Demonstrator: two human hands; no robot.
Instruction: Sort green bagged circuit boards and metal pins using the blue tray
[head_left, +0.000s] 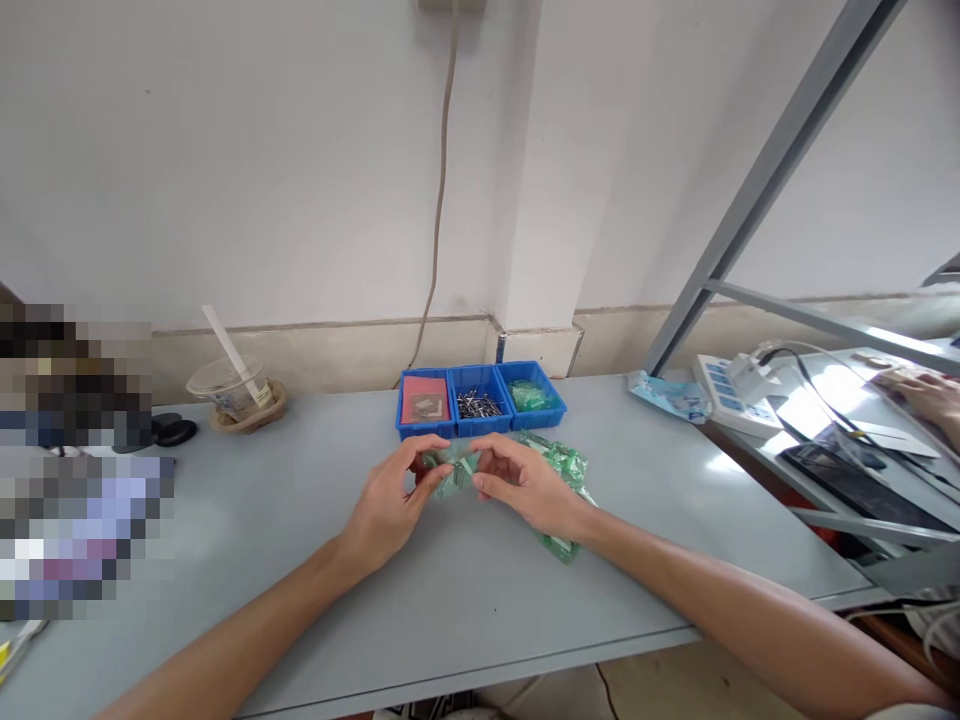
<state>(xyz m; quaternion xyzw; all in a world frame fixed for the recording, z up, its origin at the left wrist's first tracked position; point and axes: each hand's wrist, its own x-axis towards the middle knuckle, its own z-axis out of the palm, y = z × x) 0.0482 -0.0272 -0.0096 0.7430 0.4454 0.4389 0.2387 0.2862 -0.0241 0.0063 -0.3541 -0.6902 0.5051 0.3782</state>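
Here, just below the middle of the frame, a clear, green-tinted bag (456, 478) lies directly between the two hands, neither nearer. The left hand (386, 505) pinches its left side, thumb against fingers; the right hand (529, 485) grips its right side. It seems stretched crosswise, left to right, though fingers hide its ends, so which way it points is unclear.

The tabletop (277, 495) leaves room at left; blue trays (484, 425) block ahead, green packets (568, 462) the right.
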